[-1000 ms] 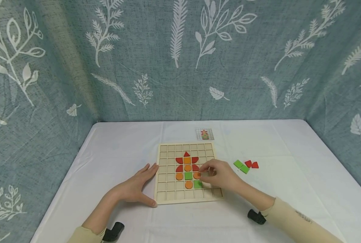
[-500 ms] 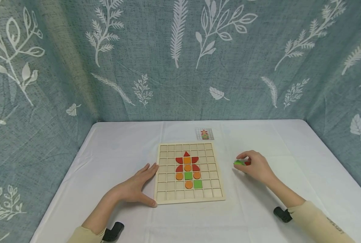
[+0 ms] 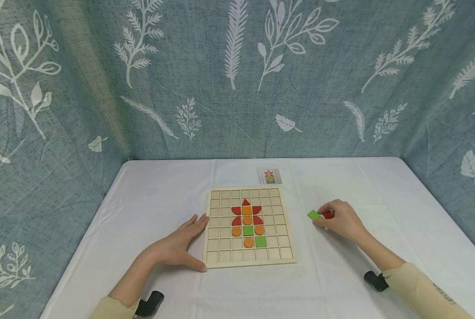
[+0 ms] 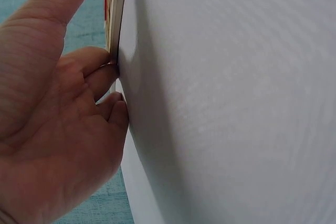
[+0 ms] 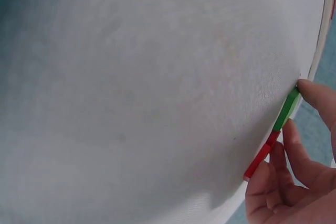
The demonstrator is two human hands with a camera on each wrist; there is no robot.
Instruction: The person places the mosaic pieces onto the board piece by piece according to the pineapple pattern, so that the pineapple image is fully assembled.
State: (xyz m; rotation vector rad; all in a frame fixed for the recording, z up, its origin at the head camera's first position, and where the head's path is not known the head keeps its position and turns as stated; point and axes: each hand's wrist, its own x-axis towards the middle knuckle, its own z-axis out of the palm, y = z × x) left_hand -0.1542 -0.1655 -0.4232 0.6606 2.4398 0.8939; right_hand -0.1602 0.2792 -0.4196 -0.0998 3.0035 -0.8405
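A wooden grid board (image 3: 249,265) lies on the white-covered table, bearing red, orange and green pieces in a figure. My left hand (image 3: 176,244) is spread at its left side, thumb and fingertips against the edge; the left wrist view shows this hand (image 4: 58,124) from the palm side. Right of the board, my right hand (image 3: 343,219) pinches a green square tile (image 5: 286,109) between thumb and index finger, down at the cloth. Another green square tile (image 3: 313,214) lies just left of those fingertips. Red pieces (image 3: 328,214) sit partly hidden behind the hand.
A small pattern card (image 3: 269,176) with a coloured figure on a grid lies beyond the board. Black wrist devices (image 3: 150,304) show under both forearms. A blue-green leaf-print curtain (image 3: 237,110) stands around the back and sides of the table.
My right hand has left an orange disc on the board and moved right to the loose pieces. Over the last half second it shifts slightly, uncovering the left green tile. My left hand stays put.
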